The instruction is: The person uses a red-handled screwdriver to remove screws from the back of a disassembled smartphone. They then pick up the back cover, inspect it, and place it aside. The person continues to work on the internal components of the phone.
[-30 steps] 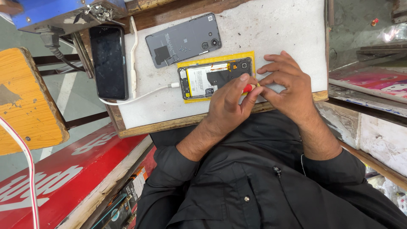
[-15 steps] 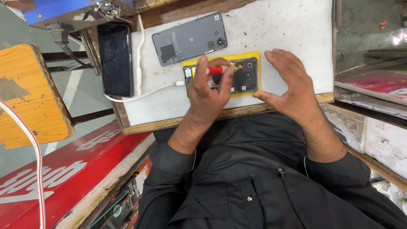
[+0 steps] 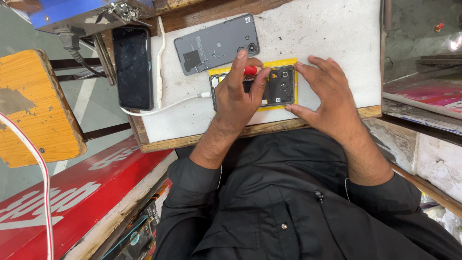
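Left hand (image 3: 238, 96) pinches a red-handled screwdriver (image 3: 250, 70) over the opened phone (image 3: 276, 86); half a second back the tool lay further left, so work has moved to the upper middle. Right hand (image 3: 327, 94) open, fingers spread, now steadying the phone's right edge; phone lies on a yellow mat (image 3: 293, 62); grey back cover (image 3: 216, 44) just above; white cable (image 3: 163, 107) plugged at left; black phone (image 3: 132, 67) well apart.

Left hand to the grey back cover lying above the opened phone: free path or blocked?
Probably yes. The left hand rests on the opened phone, holding a red-handled tool. The grey back cover lies just beyond its fingertips with nothing between, though the hand would likely need to put the tool down first.
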